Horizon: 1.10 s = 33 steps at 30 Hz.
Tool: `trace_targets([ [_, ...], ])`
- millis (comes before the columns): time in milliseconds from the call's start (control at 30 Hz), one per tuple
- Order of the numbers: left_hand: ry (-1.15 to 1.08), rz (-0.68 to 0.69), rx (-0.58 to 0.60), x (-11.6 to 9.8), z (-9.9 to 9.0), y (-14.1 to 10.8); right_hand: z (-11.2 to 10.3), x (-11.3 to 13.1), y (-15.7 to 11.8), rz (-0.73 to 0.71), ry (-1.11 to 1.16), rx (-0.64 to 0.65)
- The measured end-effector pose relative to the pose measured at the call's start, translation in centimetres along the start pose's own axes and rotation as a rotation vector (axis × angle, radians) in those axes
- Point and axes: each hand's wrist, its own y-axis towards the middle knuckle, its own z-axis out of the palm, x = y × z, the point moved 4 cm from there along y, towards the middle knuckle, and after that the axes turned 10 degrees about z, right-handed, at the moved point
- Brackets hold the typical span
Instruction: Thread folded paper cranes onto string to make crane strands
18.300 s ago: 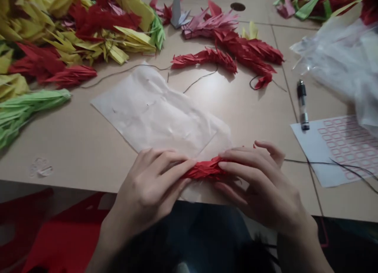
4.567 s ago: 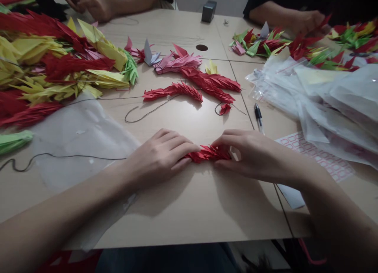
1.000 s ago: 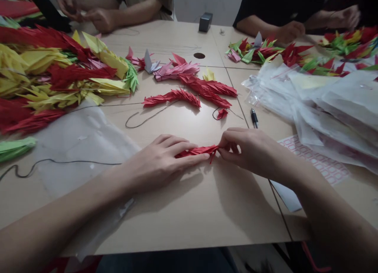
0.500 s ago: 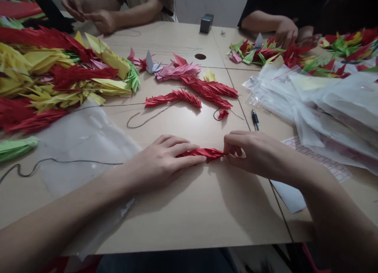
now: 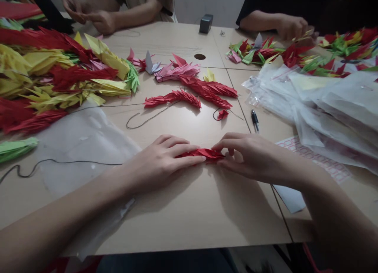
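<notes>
A string of folded red paper cranes (image 5: 203,154) lies on the table in front of me. My left hand (image 5: 165,156) wraps over its left part, hiding that end under the palm and fingers. At the right end, my right hand (image 5: 242,153) grips the string's tip between thumb and fingers. A dark cord (image 5: 73,162) runs leftward from under my left wrist. Beyond my hands lie another red crane string (image 5: 174,99) with a loop of cord and a small loose red paper piece (image 5: 223,114).
Piled crane strings in yellow (image 5: 38,60), red and green fill the left side. Plastic bags (image 5: 319,95) are stacked at right, near a black pen (image 5: 254,120) and a printed sheet (image 5: 313,156). A clear plastic sheet (image 5: 79,143) lies left. Two people's hands work across the table.
My right hand has moved slightly left, its fingers now over the string's right end instead of beyond it. My left hand stays put. The co-worker's hand at right has lifted with something yellowish.
</notes>
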Motion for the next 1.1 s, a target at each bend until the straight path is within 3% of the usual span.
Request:
trace_targets([
  [400,-0.011,0.062,-0.04,-0.1,-0.1,0.1,1.5,-1.0,0.7,0.045,0.001,-0.129],
  [733,-0.033,0.075,-0.056,-0.3,-0.1,0.1,0.8,-0.2,0.6,0.059,0.085,0.027],
  [1100,0.043,-0.171,-0.077,0.3,-0.6,0.1,1.2,0.0,0.7,0.066,0.015,-0.037],
])
